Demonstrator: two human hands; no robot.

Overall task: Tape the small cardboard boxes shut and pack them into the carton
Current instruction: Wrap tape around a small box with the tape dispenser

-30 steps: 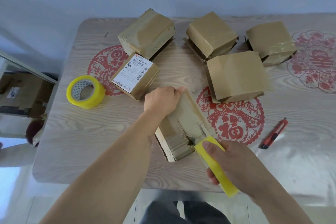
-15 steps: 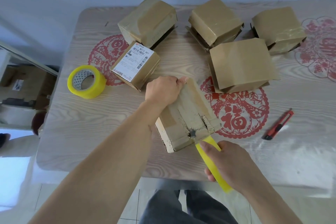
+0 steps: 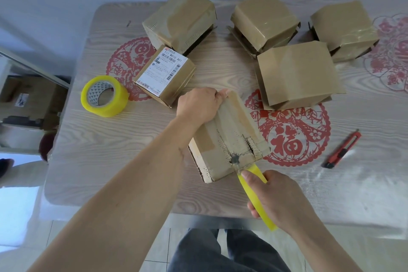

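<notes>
A worn small cardboard box (image 3: 229,137) lies on the wooden table (image 3: 110,161) in front of me. My left hand (image 3: 198,104) grips its far end. My right hand (image 3: 278,201) holds a yellow tape roll (image 3: 249,187), seen edge-on, at the box's near edge. A labelled small box (image 3: 163,73) sits just left of my left hand. Several boxes wrapped in brown tape stand behind: one at the back left (image 3: 181,20), one at the back middle (image 3: 265,17), one at the back right (image 3: 344,26), and a larger one (image 3: 295,73) in front of those.
A second yellow tape roll (image 3: 103,96) stands at the table's left. A red utility knife (image 3: 343,150) lies at the right. Red paper-cut decorations (image 3: 293,139) mark the tabletop. Beside the table on the left, lower down, sits a brown cardboard carton (image 3: 28,99).
My right hand has drawn the tape roll back toward me, from on top of the box's near end to just past its near edge. My left hand keeps its grip.
</notes>
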